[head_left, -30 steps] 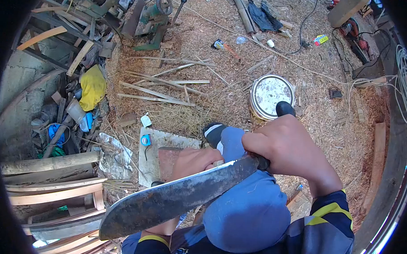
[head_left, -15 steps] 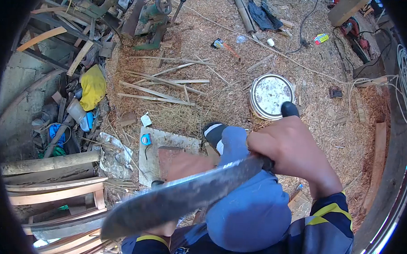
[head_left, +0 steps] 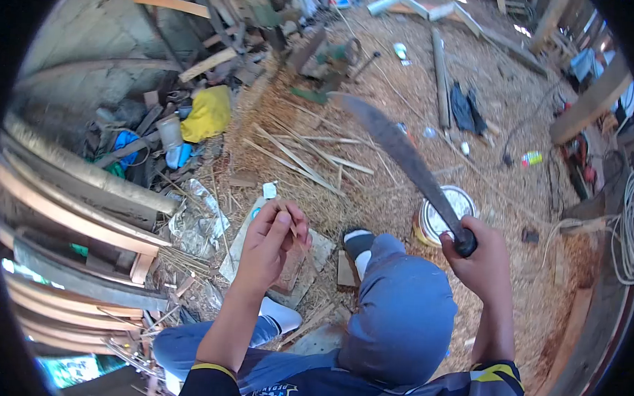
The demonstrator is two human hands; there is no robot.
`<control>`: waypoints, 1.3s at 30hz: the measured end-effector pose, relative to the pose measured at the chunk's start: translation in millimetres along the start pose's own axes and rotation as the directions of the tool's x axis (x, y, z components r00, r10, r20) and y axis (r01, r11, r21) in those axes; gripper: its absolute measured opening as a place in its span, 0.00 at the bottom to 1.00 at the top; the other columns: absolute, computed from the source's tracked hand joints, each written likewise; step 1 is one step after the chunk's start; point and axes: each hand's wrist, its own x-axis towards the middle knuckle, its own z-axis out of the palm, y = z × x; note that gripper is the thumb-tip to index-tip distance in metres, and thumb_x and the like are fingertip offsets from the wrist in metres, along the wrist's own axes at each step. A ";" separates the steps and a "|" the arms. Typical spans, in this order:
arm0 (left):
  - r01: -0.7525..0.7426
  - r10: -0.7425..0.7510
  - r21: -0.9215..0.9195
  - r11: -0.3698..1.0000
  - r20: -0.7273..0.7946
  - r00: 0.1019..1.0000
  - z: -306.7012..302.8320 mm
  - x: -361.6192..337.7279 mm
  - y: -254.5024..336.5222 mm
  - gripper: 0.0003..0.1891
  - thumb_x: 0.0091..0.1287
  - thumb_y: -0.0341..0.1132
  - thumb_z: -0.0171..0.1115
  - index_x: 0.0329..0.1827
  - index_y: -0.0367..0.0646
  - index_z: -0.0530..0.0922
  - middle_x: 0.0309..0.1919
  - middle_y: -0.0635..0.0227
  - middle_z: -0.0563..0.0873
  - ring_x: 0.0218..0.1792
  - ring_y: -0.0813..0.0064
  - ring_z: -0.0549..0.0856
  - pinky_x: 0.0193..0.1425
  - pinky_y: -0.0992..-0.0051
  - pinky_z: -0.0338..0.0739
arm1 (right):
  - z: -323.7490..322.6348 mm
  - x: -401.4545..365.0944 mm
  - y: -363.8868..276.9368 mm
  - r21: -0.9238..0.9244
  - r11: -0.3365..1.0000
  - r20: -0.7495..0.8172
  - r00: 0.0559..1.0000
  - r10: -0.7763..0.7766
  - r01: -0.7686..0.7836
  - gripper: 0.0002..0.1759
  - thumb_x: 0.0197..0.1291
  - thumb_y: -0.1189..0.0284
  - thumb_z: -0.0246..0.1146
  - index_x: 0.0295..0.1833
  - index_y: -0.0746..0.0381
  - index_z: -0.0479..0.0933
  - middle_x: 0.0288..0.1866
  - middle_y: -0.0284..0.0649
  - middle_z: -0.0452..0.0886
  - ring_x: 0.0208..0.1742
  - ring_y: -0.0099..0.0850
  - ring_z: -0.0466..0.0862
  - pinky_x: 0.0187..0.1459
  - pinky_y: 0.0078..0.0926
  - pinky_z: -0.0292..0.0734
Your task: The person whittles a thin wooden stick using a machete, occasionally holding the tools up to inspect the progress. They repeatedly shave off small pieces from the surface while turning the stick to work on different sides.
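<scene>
My right hand (head_left: 484, 262) grips the dark handle of a long machete (head_left: 399, 154), whose blade rises up and away to the left over the straw floor. My left hand (head_left: 270, 244) is raised in front of me and pinches a thin sliver of bamboo (head_left: 293, 228) between its fingers. My bent knee in blue trousers (head_left: 400, 306) sits between the two hands, with my black-and-white shoe (head_left: 358, 242) beside a flat block (head_left: 297, 264) on the ground.
A round tin with a white lid (head_left: 442, 215) stands just beyond my right hand. Thin bamboo strips (head_left: 304, 152) lie on the shavings. Curved planks (head_left: 79, 221) are stacked at the left, next to a yellow cloth (head_left: 208, 112) and scrap. A coiled rope (head_left: 626, 233) hangs right.
The machete has swung up from lying across my knee to pointing away and upward. My left hand has lifted off the block with a thin sliver. The view has tilted up.
</scene>
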 end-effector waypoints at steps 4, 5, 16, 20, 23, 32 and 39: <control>-0.232 0.251 0.205 0.951 -0.071 0.965 -22.5 -13.0 32.1 0.12 0.82 0.40 0.60 0.53 0.39 0.81 0.45 0.65 0.85 0.48 0.69 0.86 0.60 0.65 0.82 | -31.2 -1.6 -33.1 -0.035 0.999 -0.074 0.997 -0.028 0.025 0.19 0.59 0.62 0.77 0.37 0.65 0.78 0.21 0.47 0.76 0.23 0.44 0.75 0.29 0.40 0.68; -0.289 0.334 0.325 0.900 -0.092 0.938 -28.7 -18.1 41.5 0.13 0.82 0.40 0.60 0.53 0.38 0.82 0.46 0.63 0.85 0.49 0.69 0.86 0.61 0.64 0.82 | -38.1 -3.8 -40.6 -0.031 0.999 -0.098 0.995 -0.036 0.034 0.20 0.59 0.62 0.78 0.37 0.66 0.78 0.21 0.46 0.75 0.22 0.41 0.74 0.28 0.39 0.68; -0.280 0.633 0.662 0.695 -0.379 0.675 -129.8 -136.4 23.6 0.09 0.76 0.23 0.63 0.56 0.35 0.85 0.49 0.64 0.87 0.52 0.74 0.88 0.58 0.73 0.86 | -58.6 -46.3 -149.6 0.057 0.968 0.052 0.967 -0.248 0.245 0.17 0.60 0.68 0.79 0.40 0.65 0.78 0.26 0.31 0.76 0.26 0.21 0.72 0.30 0.25 0.67; -0.293 0.599 0.580 0.760 -0.451 0.662 -150.2 -170.1 21.8 0.10 0.78 0.24 0.62 0.58 0.32 0.83 0.48 0.64 0.87 0.47 0.76 0.88 0.54 0.74 0.87 | -7.5 -68.1 -175.2 0.260 0.963 0.311 0.939 -0.149 0.067 0.16 0.63 0.65 0.78 0.44 0.63 0.80 0.29 0.31 0.79 0.24 0.19 0.76 0.28 0.23 0.71; -0.348 0.512 0.379 0.857 -0.560 0.651 -159.7 -183.3 36.1 0.11 0.81 0.28 0.60 0.60 0.31 0.82 0.49 0.64 0.88 0.45 0.78 0.88 0.53 0.74 0.89 | 37.1 -85.3 -195.5 0.334 0.938 0.502 0.859 -0.097 -0.090 0.17 0.64 0.64 0.77 0.46 0.64 0.80 0.29 0.31 0.80 0.23 0.19 0.78 0.26 0.23 0.73; -0.412 0.360 0.036 0.910 -0.561 0.746 -174.0 -215.6 63.1 0.17 0.82 0.38 0.60 0.66 0.37 0.81 0.49 0.70 0.87 0.43 0.76 0.89 0.49 0.69 0.91 | 163.9 -171.4 -185.3 0.445 0.894 0.508 0.838 -0.198 -0.058 0.15 0.62 0.70 0.78 0.42 0.63 0.76 0.36 0.34 0.85 0.35 0.19 0.83 0.39 0.23 0.80; -0.391 0.332 -0.003 0.921 -0.522 0.785 -174.9 -224.0 63.7 0.18 0.84 0.38 0.57 0.68 0.37 0.80 0.49 0.70 0.87 0.43 0.73 0.90 0.50 0.70 0.90 | 176.2 -198.8 -183.5 0.546 0.822 0.550 0.809 -0.207 -0.162 0.16 0.60 0.77 0.77 0.41 0.63 0.73 0.41 0.41 0.87 0.43 0.25 0.86 0.47 0.28 0.83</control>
